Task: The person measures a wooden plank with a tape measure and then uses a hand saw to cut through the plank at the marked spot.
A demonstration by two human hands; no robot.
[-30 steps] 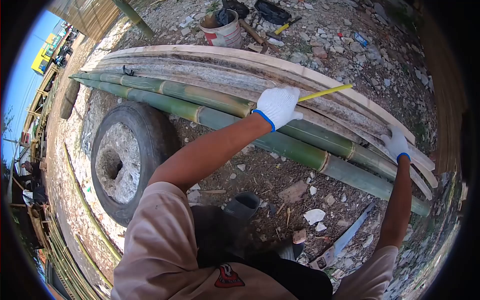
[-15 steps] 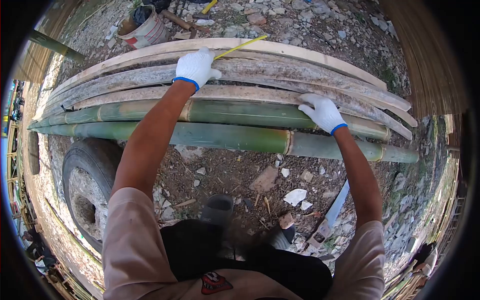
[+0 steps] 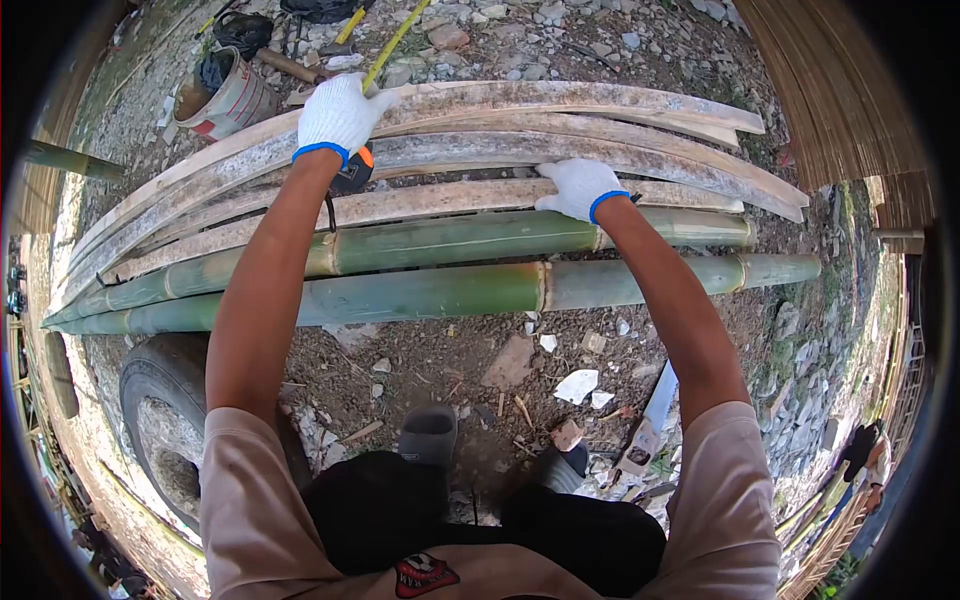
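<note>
One bucket (image 3: 240,105) in the yard, white with red on its side, sits tipped-looking on the rubble past the strips, with a dark plastic bag (image 3: 214,72) stuffed in it; can't see what's lower down. Then there's the old tire (image 3: 165,372) at near left, its middle packed with something like rough concrete (image 3: 160,425) with a dark hole in it. Long strips (image 3: 440,157) lie side by side just beyond two green bamboo poles (image 3: 430,290), and both gloved hands are over them. Left hand (image 3: 335,112) has its grip closed on a yellow tape (image 3: 398,45) that pokes out past the thumb. Half a second ago that tape slanted off to the right; now it points much more steeply away, and a dark case with an orange bit (image 3: 350,178) shows by the wrist where I couldn't see it before. Right hand (image 3: 582,190) was out near the strips' right ends a second ago, and now it's further in, thumb and fingers parted at the nearest strip. Whether that grip's actually clamped on, can't tell.
</note>
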